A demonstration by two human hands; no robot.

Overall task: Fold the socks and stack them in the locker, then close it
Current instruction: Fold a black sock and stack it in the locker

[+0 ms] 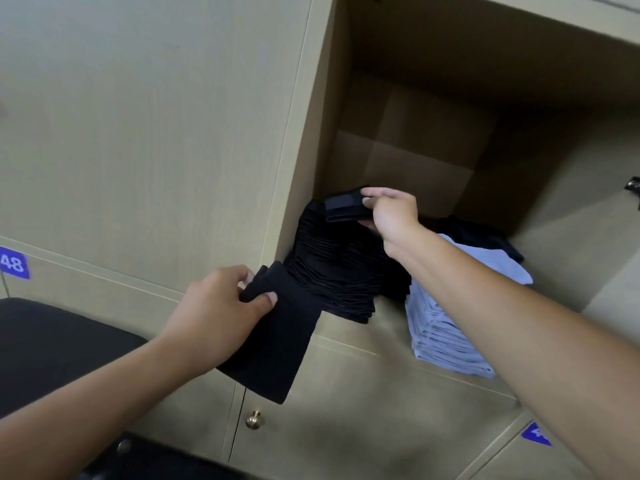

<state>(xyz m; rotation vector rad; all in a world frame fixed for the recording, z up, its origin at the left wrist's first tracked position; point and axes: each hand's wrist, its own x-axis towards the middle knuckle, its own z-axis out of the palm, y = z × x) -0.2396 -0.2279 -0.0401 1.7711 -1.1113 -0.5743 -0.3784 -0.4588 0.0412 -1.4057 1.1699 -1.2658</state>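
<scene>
The open locker (408, 143) holds a tall stack of folded black socks (332, 268) at its left front and a stack of light blue socks (446, 327) to the right. My right hand (391, 213) pinches a small folded black sock (346, 207) just above the black stack. My left hand (221, 306) grips the top edge of a long black sock (277, 348) that hangs down in front of the locker's lower edge. More dark cloth (485, 233) lies behind the blue stack.
The locker's door (588, 237) stands open at the right with a dark latch (633, 187). Shut locker doors surround it, one below with a brass knob (254, 419), and blue number tags (14, 263). A black seat (52, 344) sits at lower left.
</scene>
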